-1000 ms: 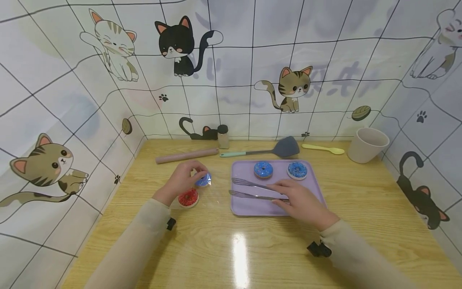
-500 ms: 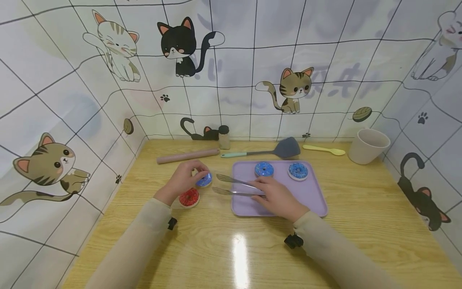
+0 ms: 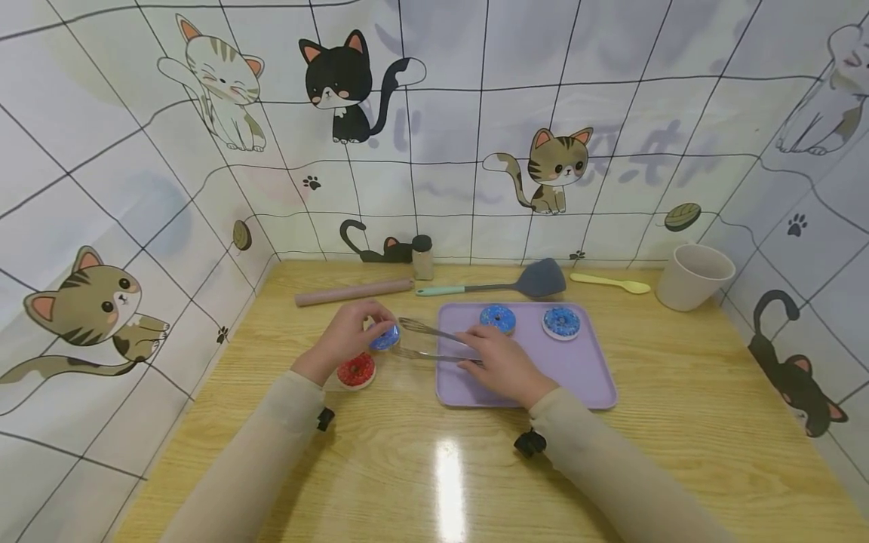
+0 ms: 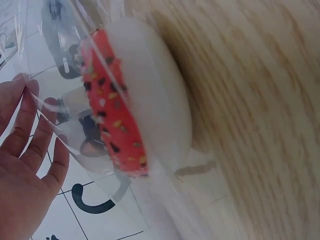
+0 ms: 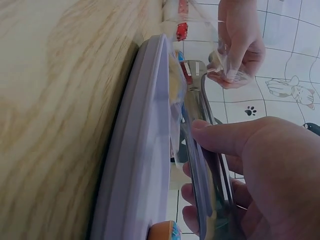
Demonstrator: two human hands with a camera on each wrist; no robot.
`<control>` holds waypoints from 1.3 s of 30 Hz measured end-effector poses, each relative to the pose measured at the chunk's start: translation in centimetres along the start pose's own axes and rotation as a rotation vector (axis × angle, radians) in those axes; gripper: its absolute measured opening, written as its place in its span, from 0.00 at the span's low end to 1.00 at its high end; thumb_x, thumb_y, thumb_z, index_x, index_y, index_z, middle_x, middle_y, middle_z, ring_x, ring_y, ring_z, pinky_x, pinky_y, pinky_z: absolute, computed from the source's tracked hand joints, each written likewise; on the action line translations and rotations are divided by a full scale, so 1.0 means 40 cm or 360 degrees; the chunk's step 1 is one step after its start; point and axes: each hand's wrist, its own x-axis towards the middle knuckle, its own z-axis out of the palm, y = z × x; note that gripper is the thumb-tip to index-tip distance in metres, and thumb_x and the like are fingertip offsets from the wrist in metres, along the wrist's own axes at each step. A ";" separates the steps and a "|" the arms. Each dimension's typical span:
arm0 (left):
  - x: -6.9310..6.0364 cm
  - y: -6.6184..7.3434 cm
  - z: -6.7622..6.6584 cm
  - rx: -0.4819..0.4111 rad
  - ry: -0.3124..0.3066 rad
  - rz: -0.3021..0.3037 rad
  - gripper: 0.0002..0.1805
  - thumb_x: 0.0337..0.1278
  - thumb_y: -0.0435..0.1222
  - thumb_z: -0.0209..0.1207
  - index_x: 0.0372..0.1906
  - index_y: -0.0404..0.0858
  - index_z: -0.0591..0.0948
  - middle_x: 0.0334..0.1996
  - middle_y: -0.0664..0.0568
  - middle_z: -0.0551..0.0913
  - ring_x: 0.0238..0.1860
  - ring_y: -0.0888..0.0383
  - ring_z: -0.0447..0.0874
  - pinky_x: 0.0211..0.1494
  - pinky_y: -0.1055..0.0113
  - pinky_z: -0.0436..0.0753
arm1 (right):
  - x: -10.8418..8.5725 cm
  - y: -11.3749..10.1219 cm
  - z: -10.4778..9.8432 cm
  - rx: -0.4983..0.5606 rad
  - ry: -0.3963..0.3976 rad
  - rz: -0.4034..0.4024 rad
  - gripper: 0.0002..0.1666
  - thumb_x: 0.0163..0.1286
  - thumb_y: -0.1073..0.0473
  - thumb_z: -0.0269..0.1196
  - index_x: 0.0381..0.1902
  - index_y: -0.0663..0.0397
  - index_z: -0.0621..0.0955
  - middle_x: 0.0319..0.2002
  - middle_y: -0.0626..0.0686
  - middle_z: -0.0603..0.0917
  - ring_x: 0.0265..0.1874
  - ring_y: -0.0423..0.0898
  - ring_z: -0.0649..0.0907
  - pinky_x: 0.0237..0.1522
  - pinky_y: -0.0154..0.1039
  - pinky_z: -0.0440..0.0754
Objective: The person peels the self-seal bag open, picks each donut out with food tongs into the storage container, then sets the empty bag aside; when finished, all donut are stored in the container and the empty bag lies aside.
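My left hand (image 3: 345, 336) pinches the edge of a clear plastic bag (image 4: 62, 120) between thumb and fingers. Inside the bag, a red sprinkled donut (image 3: 356, 370) and a blue donut (image 3: 385, 338) rest on the table at the left; fingers partly cover the blue one. Metal tongs (image 5: 202, 135) are gripped by my right hand (image 3: 505, 363) above the tray's left half. Their two arms stand apart, tips at the bag beside the blue donut; whether they touch it I cannot tell. Two blue donuts, one left (image 3: 498, 320) and one right (image 3: 561, 323), lie on the purple tray (image 3: 557, 377).
Along the back lie a pinkish rolling pin (image 3: 353, 292), a spatula (image 3: 536, 279) and a yellow spoon (image 3: 611, 283). A black-capped shaker (image 3: 422, 260) stands against the wall. At the back right is a pale cup (image 3: 692, 279).
My right hand has carried the tongs leftward from over the tray to the bagged blue donut. The left hand has stayed in place, holding the bag.
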 end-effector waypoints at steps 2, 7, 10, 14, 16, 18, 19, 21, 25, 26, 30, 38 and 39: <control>0.002 0.000 0.002 -0.0001 -0.0002 0.0014 0.04 0.70 0.40 0.64 0.42 0.46 0.88 0.40 0.57 0.87 0.44 0.56 0.81 0.59 0.44 0.80 | 0.007 -0.001 0.006 0.0020 -0.0010 0.0017 0.33 0.70 0.51 0.71 0.71 0.51 0.78 0.54 0.54 0.83 0.53 0.50 0.84 0.54 0.49 0.85; 0.005 -0.013 0.009 0.0004 0.0017 0.0058 0.04 0.70 0.40 0.65 0.41 0.45 0.88 0.40 0.58 0.87 0.43 0.57 0.81 0.57 0.45 0.81 | 0.021 0.001 0.023 0.0023 -0.0030 0.0033 0.34 0.70 0.50 0.71 0.72 0.50 0.76 0.55 0.53 0.83 0.53 0.49 0.83 0.55 0.47 0.84; 0.006 -0.019 0.010 0.0013 0.0023 0.0068 0.05 0.70 0.40 0.65 0.42 0.45 0.88 0.40 0.59 0.86 0.43 0.58 0.81 0.56 0.46 0.81 | 0.027 0.000 0.028 0.0029 -0.0027 0.0039 0.35 0.70 0.51 0.71 0.72 0.49 0.76 0.54 0.52 0.83 0.52 0.48 0.83 0.53 0.46 0.84; 0.005 -0.016 0.005 0.0015 0.0015 0.0080 0.06 0.71 0.40 0.64 0.42 0.42 0.88 0.40 0.58 0.86 0.43 0.57 0.81 0.56 0.46 0.81 | 0.033 -0.006 0.031 0.0042 -0.0008 0.0037 0.34 0.69 0.51 0.72 0.71 0.50 0.77 0.53 0.52 0.83 0.51 0.48 0.83 0.52 0.46 0.84; 0.003 -0.012 0.003 0.0012 0.0009 0.0082 0.07 0.71 0.40 0.64 0.42 0.42 0.88 0.40 0.57 0.86 0.43 0.57 0.82 0.55 0.47 0.81 | 0.036 -0.007 0.033 0.0047 -0.0008 0.0040 0.34 0.70 0.51 0.71 0.71 0.50 0.77 0.53 0.52 0.83 0.51 0.48 0.83 0.52 0.46 0.84; 0.002 -0.007 0.002 0.0003 0.0006 0.0082 0.07 0.71 0.39 0.64 0.42 0.41 0.88 0.39 0.57 0.87 0.43 0.56 0.82 0.55 0.46 0.81 | 0.037 -0.009 0.034 0.0059 -0.0015 0.0042 0.33 0.70 0.51 0.71 0.71 0.52 0.77 0.53 0.53 0.83 0.51 0.48 0.83 0.54 0.47 0.84; 0.001 -0.005 0.002 0.0002 0.0003 0.0075 0.07 0.71 0.39 0.64 0.42 0.41 0.88 0.39 0.57 0.87 0.43 0.56 0.82 0.55 0.46 0.81 | 0.037 -0.009 0.035 0.0068 -0.0018 0.0044 0.33 0.70 0.52 0.71 0.70 0.52 0.77 0.53 0.53 0.83 0.52 0.49 0.83 0.54 0.47 0.84; 0.001 -0.001 0.002 -0.0001 -0.0001 0.0062 0.07 0.70 0.40 0.64 0.42 0.42 0.88 0.39 0.57 0.87 0.43 0.57 0.82 0.56 0.45 0.81 | 0.035 -0.008 0.035 0.0076 -0.0023 0.0048 0.33 0.71 0.52 0.70 0.70 0.53 0.77 0.53 0.53 0.83 0.52 0.49 0.83 0.55 0.47 0.84; 0.000 0.004 0.002 -0.0027 -0.0023 0.0032 0.08 0.71 0.40 0.64 0.44 0.41 0.88 0.40 0.57 0.87 0.44 0.56 0.82 0.58 0.43 0.80 | 0.030 -0.006 0.034 0.0073 -0.0030 0.0055 0.32 0.71 0.52 0.70 0.70 0.52 0.78 0.53 0.53 0.84 0.53 0.49 0.84 0.56 0.47 0.84; 0.000 0.004 0.002 -0.0033 -0.0026 0.0029 0.08 0.71 0.40 0.64 0.44 0.40 0.88 0.40 0.57 0.87 0.44 0.56 0.82 0.58 0.43 0.80 | 0.030 -0.006 0.034 0.0066 -0.0031 0.0054 0.32 0.71 0.52 0.70 0.71 0.52 0.78 0.53 0.53 0.84 0.52 0.49 0.84 0.55 0.47 0.84; 0.001 0.000 0.001 -0.0023 -0.0012 0.0044 0.07 0.70 0.40 0.65 0.43 0.41 0.88 0.40 0.57 0.87 0.44 0.57 0.82 0.57 0.45 0.80 | 0.030 -0.006 0.035 0.0063 -0.0016 0.0034 0.32 0.71 0.52 0.70 0.70 0.52 0.78 0.52 0.53 0.84 0.52 0.48 0.84 0.54 0.47 0.84; -0.001 -0.011 0.003 -0.0001 0.0001 0.0090 0.07 0.70 0.40 0.64 0.43 0.42 0.88 0.38 0.59 0.87 0.43 0.59 0.82 0.56 0.49 0.81 | 0.021 -0.009 0.032 0.0080 0.0023 0.0006 0.31 0.70 0.53 0.71 0.68 0.55 0.79 0.51 0.54 0.84 0.51 0.49 0.83 0.53 0.48 0.84; -0.001 -0.013 0.003 -0.0007 0.0004 0.0091 0.06 0.70 0.40 0.65 0.43 0.42 0.88 0.38 0.58 0.87 0.43 0.58 0.82 0.56 0.48 0.81 | 0.018 -0.010 0.031 0.0086 0.0023 0.0004 0.31 0.70 0.53 0.71 0.68 0.55 0.79 0.51 0.54 0.83 0.51 0.49 0.83 0.53 0.48 0.84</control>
